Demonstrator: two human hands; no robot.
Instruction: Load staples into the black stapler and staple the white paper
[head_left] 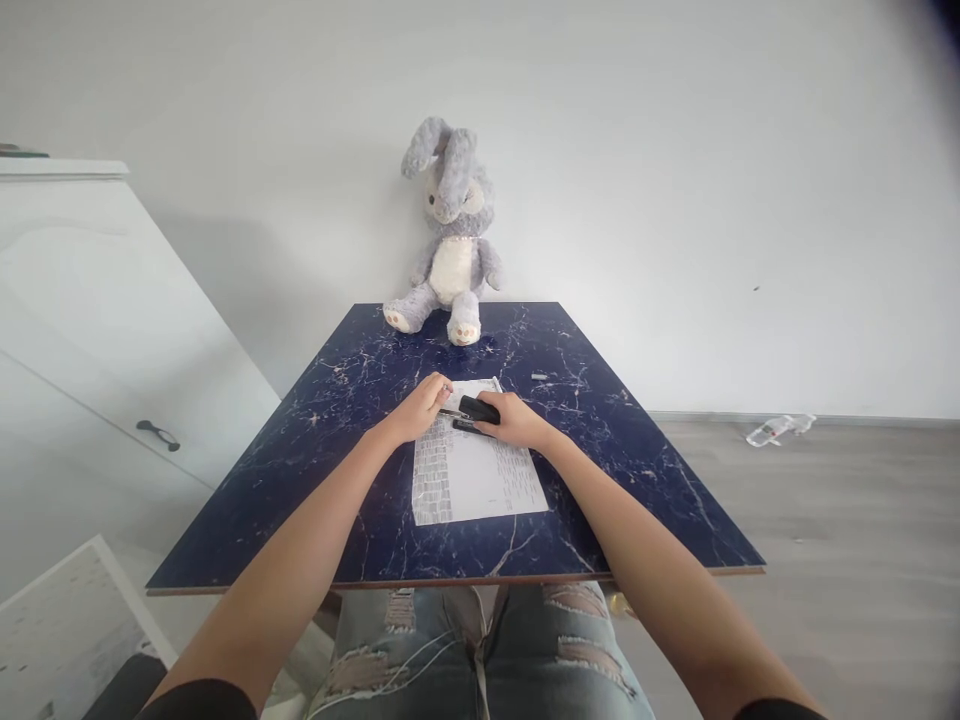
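A black stapler [478, 409] lies in my right hand [519, 421], whose fingers wrap round it from the right. Its top arm is lifted away from its base, and a thin metal part shows on the left side. My left hand [421, 410] is just left of the stapler with its fingers pinched together. Whatever they hold, if anything, is too small to make out. Beneath both hands a printed sheet of paper [480, 485] rests on the dark blue marbled table [322, 480]. A small grey strip [539, 377] sits beyond the paper, to the right.
A grey plush rabbit [454, 265] sits at the table's far edge against the wall. At the left stands a white cabinet [90, 300] with a dark handle. A crumpled clear plastic item [780, 430] lies on the floor at right.
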